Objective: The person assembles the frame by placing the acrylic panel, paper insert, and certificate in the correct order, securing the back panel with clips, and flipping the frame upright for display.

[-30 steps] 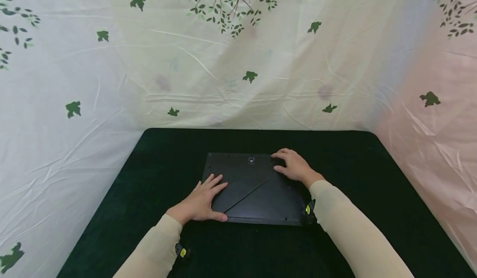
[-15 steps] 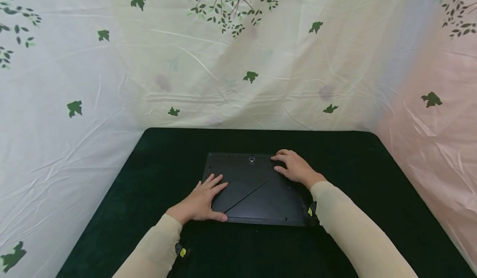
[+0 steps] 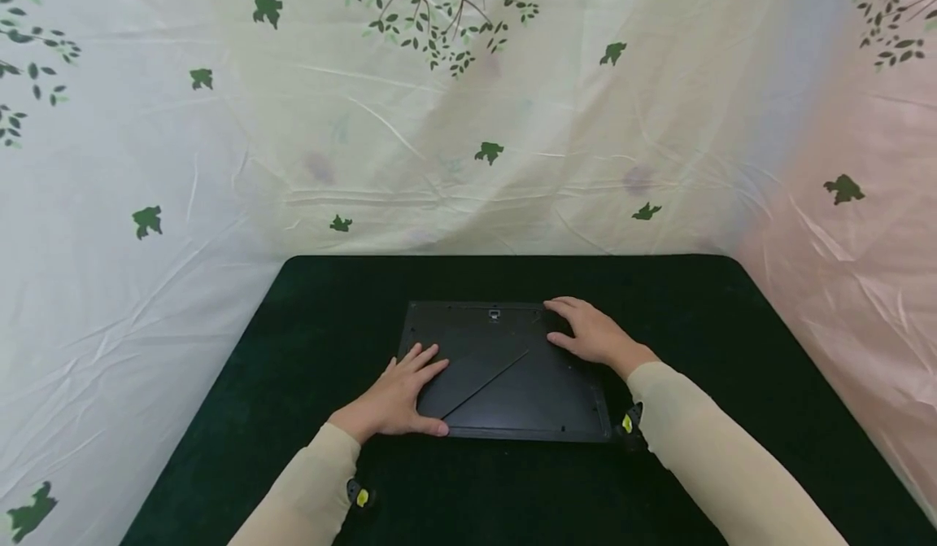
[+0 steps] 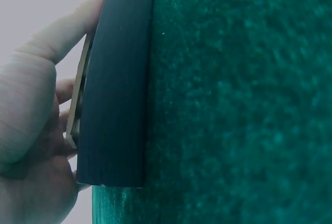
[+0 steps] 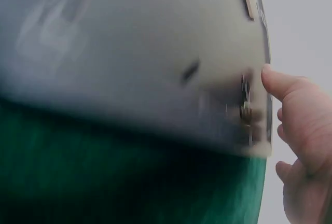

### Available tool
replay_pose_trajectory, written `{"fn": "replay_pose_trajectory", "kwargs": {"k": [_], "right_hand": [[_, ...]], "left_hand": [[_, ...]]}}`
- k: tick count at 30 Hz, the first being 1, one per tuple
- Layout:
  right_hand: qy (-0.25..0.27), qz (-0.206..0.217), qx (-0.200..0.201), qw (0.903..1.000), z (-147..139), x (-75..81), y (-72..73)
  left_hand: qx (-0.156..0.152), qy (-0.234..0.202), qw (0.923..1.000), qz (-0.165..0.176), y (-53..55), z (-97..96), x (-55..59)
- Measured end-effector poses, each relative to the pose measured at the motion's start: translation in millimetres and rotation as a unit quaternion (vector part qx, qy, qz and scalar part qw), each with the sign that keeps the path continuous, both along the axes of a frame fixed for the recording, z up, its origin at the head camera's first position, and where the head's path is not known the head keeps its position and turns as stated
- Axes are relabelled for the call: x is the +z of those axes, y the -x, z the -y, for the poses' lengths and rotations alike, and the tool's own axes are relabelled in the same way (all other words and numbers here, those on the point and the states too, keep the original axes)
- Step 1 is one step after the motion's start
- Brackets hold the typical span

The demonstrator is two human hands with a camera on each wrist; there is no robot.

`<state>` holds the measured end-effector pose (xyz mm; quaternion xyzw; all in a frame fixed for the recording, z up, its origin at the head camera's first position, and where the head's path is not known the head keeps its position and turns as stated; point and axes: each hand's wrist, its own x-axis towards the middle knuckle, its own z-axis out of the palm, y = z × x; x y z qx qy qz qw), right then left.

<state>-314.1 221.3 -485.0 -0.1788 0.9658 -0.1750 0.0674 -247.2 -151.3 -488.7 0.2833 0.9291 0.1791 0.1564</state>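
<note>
A black picture frame (image 3: 527, 404) lies back side up, with a thin diagonal line (image 3: 485, 383) across its backing and a small metal hanger (image 3: 494, 315) near its far edge. My left hand (image 3: 395, 395) rests spread on its left part, thumb at the near edge. In the left wrist view the frame's dark side (image 4: 116, 89) stands beside that hand. At the far right corner is my right hand (image 3: 594, 336), fingers loosely extended, fingertips right at the edge. The right wrist view shows its thumb (image 5: 277, 81) at the rim of the backing (image 5: 145, 58), which is partly blurred.
The frame lies on a table covered with dark green cloth (image 3: 344, 294). Behind and on both sides hang pale curtains (image 3: 439, 180) printed with leaves and branches. Black wrist cameras with yellow marks sit under both sleeves.
My right hand has shifted a little to the right along the far right corner, uncovering more of the frame's right edge. The left hand and the frame stay in place.
</note>
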Motion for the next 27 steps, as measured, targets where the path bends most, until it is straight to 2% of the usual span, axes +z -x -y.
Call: {"fn": "replay_pose_trajectory", "kwargs": {"k": [3, 11, 15, 18, 22, 27], "right_hand": [[-0.002, 0.010, -0.014, 0.9998, -13, 0.4, -6.5], [0.002, 0.065, -0.001, 0.9979, -29, -7.0, -18.2], [-0.001, 0.068, 0.002, 0.9977, -30, -9.3, -19.6], [-0.004, 0.071, 0.001, 0.9975, -31, -8.9, -19.8], [-0.007, 0.075, 0.001, 0.9971, -31, -7.9, -19.8], [-0.005, 0.080, 0.001, 0.9967, -33, -8.8, -20.8]], "left_hand": [[0.002, 0.003, 1.0000, -0.003, -1.0, 0.1, 0.8], [-0.002, 0.011, 0.9999, -0.002, -1.2, 0.3, 5.0], [-0.003, 0.014, 0.9999, 0.000, -0.9, -0.4, 5.6], [-0.008, 0.033, 0.9994, 0.000, -0.4, -1.6, 7.0], [-0.017, 0.064, 0.9977, -0.010, 4.6, -3.4, 13.1], [-0.006, 0.079, 0.9957, -0.048, 20.3, -5.6, 23.0]]}}
